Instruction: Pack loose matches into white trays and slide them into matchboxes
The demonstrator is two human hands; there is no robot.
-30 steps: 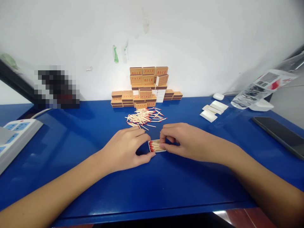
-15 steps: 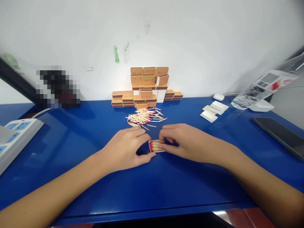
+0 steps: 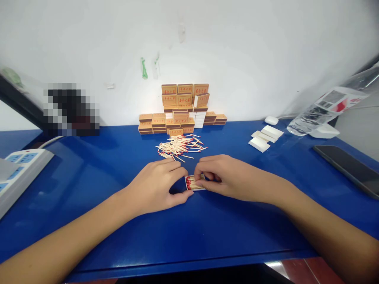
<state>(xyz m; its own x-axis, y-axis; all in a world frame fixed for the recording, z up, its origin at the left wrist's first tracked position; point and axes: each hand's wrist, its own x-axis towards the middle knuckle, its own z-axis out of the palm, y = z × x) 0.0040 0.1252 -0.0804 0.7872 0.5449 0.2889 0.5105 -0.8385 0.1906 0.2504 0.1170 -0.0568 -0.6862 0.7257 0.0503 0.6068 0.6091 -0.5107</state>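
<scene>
A small white matchbox tray (image 3: 195, 190) lies on the blue desk between my hands, filled with red-tipped matches (image 3: 191, 183). The thumb and forefinger of my left hand (image 3: 158, 183) grip its left end. From the right, my right hand (image 3: 220, 175) reaches over the tray, thumb and fingers pinched at the matches inside. Those fingers hide the tray's right part, so how many matches they pinch cannot be seen. Just beyond my left fingers is a loose heap of matches (image 3: 175, 146), with several scattered towards the right.
Against the wall stand stacked matchboxes (image 3: 185, 100). To the right are folded white card pieces (image 3: 268, 136), a white earbud case (image 3: 271, 120), a plastic bottle (image 3: 314, 110) and a phone (image 3: 346, 165). A power strip (image 3: 26, 169) sits at the left.
My right fingers have shifted slightly left over the matches in the tray. My left hand keeps its grip, and the view has moved a little.
</scene>
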